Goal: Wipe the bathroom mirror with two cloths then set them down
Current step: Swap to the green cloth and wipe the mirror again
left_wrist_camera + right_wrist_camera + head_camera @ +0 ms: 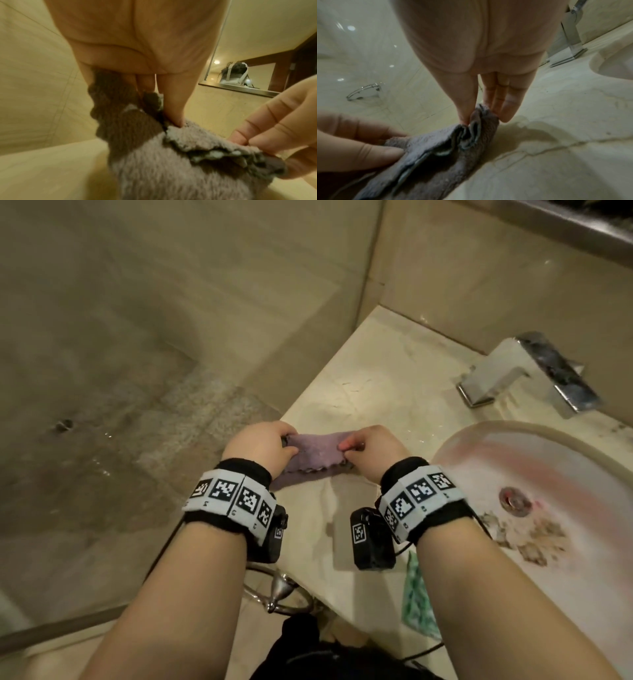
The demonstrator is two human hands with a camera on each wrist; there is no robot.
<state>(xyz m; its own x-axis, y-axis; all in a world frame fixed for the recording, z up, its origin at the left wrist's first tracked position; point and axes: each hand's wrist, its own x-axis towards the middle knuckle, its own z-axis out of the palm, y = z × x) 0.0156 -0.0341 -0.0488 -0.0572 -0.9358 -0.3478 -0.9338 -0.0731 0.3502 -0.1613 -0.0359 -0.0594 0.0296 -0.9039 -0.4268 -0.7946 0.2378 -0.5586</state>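
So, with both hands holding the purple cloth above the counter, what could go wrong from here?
1. The purple cloth is held only by pinches at its edges, by the left hand and the right hand; it may slip from the fingers.
2. It hangs near the counter's left edge and could fall to the floor.
3. The counter looks stained, so it may dirty the cloth.

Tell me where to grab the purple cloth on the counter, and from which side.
Take the purple cloth by its two short ends, from above: it lies folded on the counter, and left hand and right hand pinch there.
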